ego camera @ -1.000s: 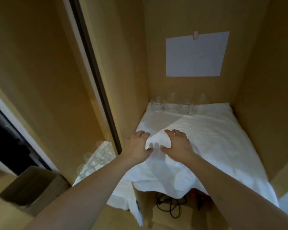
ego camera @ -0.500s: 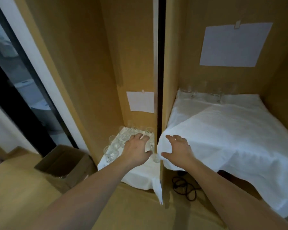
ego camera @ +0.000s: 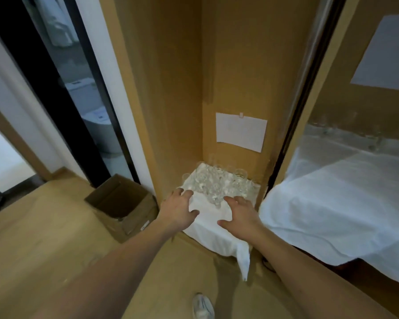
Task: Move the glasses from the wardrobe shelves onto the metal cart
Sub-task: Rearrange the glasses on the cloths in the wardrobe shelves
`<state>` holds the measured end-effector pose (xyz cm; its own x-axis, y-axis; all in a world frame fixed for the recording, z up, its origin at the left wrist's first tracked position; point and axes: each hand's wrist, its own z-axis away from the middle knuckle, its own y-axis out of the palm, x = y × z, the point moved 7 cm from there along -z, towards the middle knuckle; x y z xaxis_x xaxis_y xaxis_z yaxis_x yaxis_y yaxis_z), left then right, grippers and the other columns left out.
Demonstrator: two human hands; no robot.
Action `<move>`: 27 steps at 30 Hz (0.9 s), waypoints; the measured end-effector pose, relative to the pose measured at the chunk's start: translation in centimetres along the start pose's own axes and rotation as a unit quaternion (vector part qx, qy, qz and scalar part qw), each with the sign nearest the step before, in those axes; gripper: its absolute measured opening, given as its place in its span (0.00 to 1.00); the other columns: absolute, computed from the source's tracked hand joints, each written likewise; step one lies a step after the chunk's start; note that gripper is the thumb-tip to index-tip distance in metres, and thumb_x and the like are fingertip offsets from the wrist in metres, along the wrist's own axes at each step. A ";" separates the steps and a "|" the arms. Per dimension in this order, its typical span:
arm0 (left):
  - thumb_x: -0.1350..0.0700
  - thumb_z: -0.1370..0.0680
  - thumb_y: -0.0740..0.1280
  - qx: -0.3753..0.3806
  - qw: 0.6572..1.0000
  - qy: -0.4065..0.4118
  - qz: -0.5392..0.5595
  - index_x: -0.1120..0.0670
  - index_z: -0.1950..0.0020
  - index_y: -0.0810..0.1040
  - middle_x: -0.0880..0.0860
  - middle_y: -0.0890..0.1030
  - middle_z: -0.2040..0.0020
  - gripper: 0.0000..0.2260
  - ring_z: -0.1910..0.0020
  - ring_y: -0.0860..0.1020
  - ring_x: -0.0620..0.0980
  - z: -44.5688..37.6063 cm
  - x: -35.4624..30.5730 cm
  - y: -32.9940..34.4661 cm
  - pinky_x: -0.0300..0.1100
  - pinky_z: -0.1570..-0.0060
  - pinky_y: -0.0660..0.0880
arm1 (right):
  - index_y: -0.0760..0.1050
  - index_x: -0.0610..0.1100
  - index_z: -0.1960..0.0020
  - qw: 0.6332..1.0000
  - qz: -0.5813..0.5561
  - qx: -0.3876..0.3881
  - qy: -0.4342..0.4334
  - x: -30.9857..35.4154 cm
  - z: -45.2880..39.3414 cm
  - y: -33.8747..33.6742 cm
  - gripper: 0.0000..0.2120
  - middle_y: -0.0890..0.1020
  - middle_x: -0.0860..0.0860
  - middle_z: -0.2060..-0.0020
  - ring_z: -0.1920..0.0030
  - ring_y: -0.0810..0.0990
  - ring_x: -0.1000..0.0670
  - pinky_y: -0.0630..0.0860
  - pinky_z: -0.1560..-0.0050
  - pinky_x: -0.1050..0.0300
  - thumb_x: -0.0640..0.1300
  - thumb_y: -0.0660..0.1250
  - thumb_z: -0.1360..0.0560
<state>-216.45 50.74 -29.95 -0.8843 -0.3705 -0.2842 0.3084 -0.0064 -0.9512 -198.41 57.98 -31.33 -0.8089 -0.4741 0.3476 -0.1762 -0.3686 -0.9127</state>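
1. Two bare hands reach toward the low wardrobe shelf [ego camera: 219, 240]: the left hand [ego camera: 179, 209] and the right hand [ego camera: 241, 216] hover at its front edge, fingers spread and relaxed, gripping nothing.
2. The glasses [ego camera: 217, 185] stand clustered at the back of that shelf on a white cloth [ego camera: 207, 212]; they are clear and crowded together, too blurred for an exact count, though well over a dozen show.
3. One sheet of paper [ego camera: 241, 131] is taped to the wardrobe's back wall above them.
4. A second, higher shelf [ego camera: 336, 203] at right is draped in white, with a few faint glasses along its back and a second sheet of paper [ego camera: 387, 54] above.
5. One open cardboard box [ego camera: 122, 204] sits on the floor at left; one shoe [ego camera: 202, 306] shows below.
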 end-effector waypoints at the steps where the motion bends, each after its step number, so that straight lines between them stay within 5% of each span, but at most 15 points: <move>1: 0.40 0.21 0.67 -0.002 1.000 -0.011 0.003 0.48 0.23 0.65 0.53 0.68 0.25 0.28 0.28 0.67 0.58 -0.7 0.9 -0.2 0.56 0.32 0.71 | 0.56 0.53 0.19 1.000 -0.001 0.003 -0.004 0.4 -1.0 0.2 0.38 0.62 0.46 0.22 0.24 0.60 0.41 0.65 0.27 0.46 0.61 0.67 0.24; 27: 0.41 0.24 0.69 0.089 0.991 -0.095 0.038 0.50 0.26 0.70 0.52 0.73 0.32 0.29 0.32 0.71 0.57 -19.5 10.4 5.2 0.53 0.36 0.72 | 0.61 0.49 0.21 0.982 -0.123 0.133 0.058 0.2 -23.8 7.8 0.37 0.69 0.45 0.28 0.28 0.66 0.42 0.66 0.28 0.49 0.58 0.70 0.25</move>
<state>-230.90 64.96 -40.22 -0.7793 -0.5448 -0.3097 0.4430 -0.1292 -0.8872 -213.33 74.06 -43.45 -0.8210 -0.2565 0.5102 -0.2338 -0.6641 -0.7101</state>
